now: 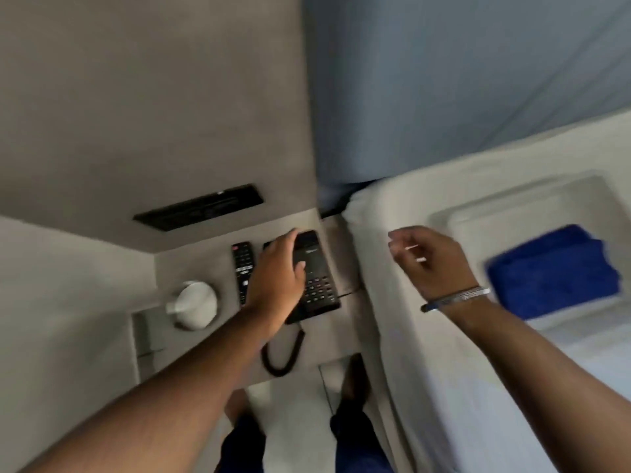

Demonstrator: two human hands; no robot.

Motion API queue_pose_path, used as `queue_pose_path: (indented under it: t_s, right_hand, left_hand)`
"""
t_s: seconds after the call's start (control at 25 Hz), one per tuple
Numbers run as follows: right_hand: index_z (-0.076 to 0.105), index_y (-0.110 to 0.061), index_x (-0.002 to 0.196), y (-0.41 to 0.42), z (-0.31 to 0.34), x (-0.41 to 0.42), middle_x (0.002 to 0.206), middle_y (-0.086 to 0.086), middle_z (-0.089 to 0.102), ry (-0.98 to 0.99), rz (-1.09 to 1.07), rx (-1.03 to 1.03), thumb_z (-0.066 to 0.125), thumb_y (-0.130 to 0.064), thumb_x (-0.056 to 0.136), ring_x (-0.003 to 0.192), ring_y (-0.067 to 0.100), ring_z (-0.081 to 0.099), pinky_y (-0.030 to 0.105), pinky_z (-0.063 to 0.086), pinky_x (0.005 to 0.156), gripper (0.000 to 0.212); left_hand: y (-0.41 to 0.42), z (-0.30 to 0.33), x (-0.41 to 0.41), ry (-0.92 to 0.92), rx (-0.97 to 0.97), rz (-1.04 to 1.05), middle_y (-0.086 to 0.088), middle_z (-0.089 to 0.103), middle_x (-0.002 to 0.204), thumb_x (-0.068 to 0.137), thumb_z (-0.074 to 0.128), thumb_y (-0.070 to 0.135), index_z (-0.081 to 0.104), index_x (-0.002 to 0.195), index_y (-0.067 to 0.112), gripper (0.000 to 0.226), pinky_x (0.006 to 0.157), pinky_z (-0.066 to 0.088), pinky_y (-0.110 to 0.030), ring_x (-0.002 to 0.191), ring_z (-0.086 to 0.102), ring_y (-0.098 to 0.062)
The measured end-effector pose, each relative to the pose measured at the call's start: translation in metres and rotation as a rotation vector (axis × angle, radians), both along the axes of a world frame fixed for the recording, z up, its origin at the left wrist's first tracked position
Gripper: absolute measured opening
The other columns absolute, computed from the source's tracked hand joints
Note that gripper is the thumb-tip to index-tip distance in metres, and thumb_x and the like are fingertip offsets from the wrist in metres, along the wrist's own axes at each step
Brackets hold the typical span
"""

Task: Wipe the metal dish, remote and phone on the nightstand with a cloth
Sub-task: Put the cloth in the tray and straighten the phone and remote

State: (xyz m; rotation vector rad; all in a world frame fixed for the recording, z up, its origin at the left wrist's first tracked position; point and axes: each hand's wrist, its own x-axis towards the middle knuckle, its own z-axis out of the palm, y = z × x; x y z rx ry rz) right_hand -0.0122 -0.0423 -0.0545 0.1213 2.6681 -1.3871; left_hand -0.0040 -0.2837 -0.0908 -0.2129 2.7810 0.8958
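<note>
A black desk phone (316, 285) sits on the grey nightstand (201, 261), its coiled cord (283, 353) hanging over the front edge. My left hand (278, 271) lies on the phone's handset side, fingers curled over it. A black remote (243, 271) lies just left of the phone. Further left stands the round metal dish (194, 303). My right hand (430, 259) hovers over the bed edge, fingers loosely apart and holding nothing. A folded blue cloth (553, 271) rests on a white pillow (485, 213) to the right of that hand.
A black wall panel (198, 206) is set above the nightstand. The white bed (444, 353) fills the right side, with a blue-grey headboard (461, 80) behind it. My feet (355, 377) stand on the pale floor between nightstand and bed.
</note>
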Motion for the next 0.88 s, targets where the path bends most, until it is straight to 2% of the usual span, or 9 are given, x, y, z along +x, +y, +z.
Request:
queue_pose_path:
  t_s: [0.08,0.16,0.24,0.36,0.44,0.52,0.64,0.88]
  right_hand:
    - [0.067,-0.01,0.105,-0.066,-0.043,0.006,0.1,0.011,0.071,-0.172,0.123,0.058,0.069,-0.012,0.083,0.08,0.024,0.067,0.028,0.055,0.078,0.023]
    - [0.052,-0.014,0.13,-0.113,-0.089,0.011,0.126,0.016,0.059,-0.331,0.246,0.214,0.073,-0.02,0.08,0.107,0.033,0.06,0.038,0.048,0.095,0.055]
    - [0.028,-0.022,0.146,-0.149,-0.133,0.013,0.15,0.013,0.034,-0.424,0.33,0.35,0.075,-0.031,0.076,0.13,0.037,0.041,0.043,0.037,0.107,0.086]
    - [-0.001,-0.028,0.149,-0.18,-0.185,0.017,0.161,0.014,0.001,-0.433,0.335,0.545,0.065,-0.064,0.069,0.144,0.043,0.009,0.055,0.025,0.113,0.11]
    - [-0.009,-0.034,0.147,-0.191,-0.204,0.023,0.161,0.014,-0.006,-0.383,0.297,0.671,0.048,-0.083,0.062,0.143,0.046,0.002,0.06,0.022,0.11,0.113]
    - [-0.009,-0.035,0.146,-0.197,-0.212,0.029,0.16,0.015,-0.006,-0.326,0.279,0.769,0.039,-0.087,0.061,0.142,0.05,0.002,0.063,0.024,0.108,0.112]
    - [-0.006,-0.034,0.147,-0.202,-0.217,0.029,0.16,0.015,-0.001,-0.293,0.268,0.831,0.038,-0.087,0.063,0.141,0.051,0.007,0.064,0.031,0.106,0.108]
    - [-0.005,-0.038,0.146,-0.205,-0.22,0.02,0.16,0.014,0.002,-0.304,0.224,0.787,0.04,-0.09,0.058,0.14,0.052,0.011,0.064,0.033,0.102,0.112]
  left_hand:
    - [-0.079,-0.033,0.011,-0.166,-0.216,-0.04,-0.014,0.045,0.15,0.091,0.067,0.018,0.035,0.15,0.013,0.068,0.111,0.037,-0.042,0.136,0.042,-0.032]
    - [-0.131,-0.064,0.018,-0.304,-0.379,-0.166,-0.013,0.032,0.159,0.088,0.071,0.026,0.025,0.154,0.014,0.081,0.114,0.033,-0.043,0.143,0.032,-0.032]
    - [-0.158,-0.098,0.024,-0.379,-0.428,-0.289,-0.012,0.016,0.165,0.083,0.076,0.034,0.016,0.156,0.014,0.097,0.118,0.027,-0.044,0.149,0.019,-0.033]
    - [-0.158,-0.144,0.032,-0.392,-0.466,-0.461,-0.012,-0.005,0.167,0.077,0.078,0.05,0.0,0.157,0.013,0.117,0.123,0.005,-0.049,0.152,-0.004,-0.034]
    - [-0.151,-0.165,0.037,-0.388,-0.512,-0.502,-0.012,-0.009,0.167,0.074,0.076,0.057,-0.004,0.157,0.012,0.123,0.122,-0.001,-0.054,0.152,-0.007,-0.034]
    - [-0.147,-0.178,0.042,-0.369,-0.55,-0.49,-0.012,-0.007,0.167,0.074,0.076,0.058,-0.003,0.157,0.011,0.123,0.12,-0.003,-0.056,0.153,-0.005,-0.033]
    - [-0.149,-0.187,0.052,-0.312,-0.593,-0.45,-0.011,-0.003,0.167,0.073,0.077,0.057,0.0,0.157,0.012,0.122,0.119,-0.004,-0.056,0.153,0.0,-0.031]
    - [-0.147,-0.192,0.061,-0.314,-0.552,-0.418,-0.01,-0.003,0.167,0.072,0.078,0.056,0.0,0.157,0.014,0.123,0.119,-0.004,-0.056,0.153,0.0,-0.03]
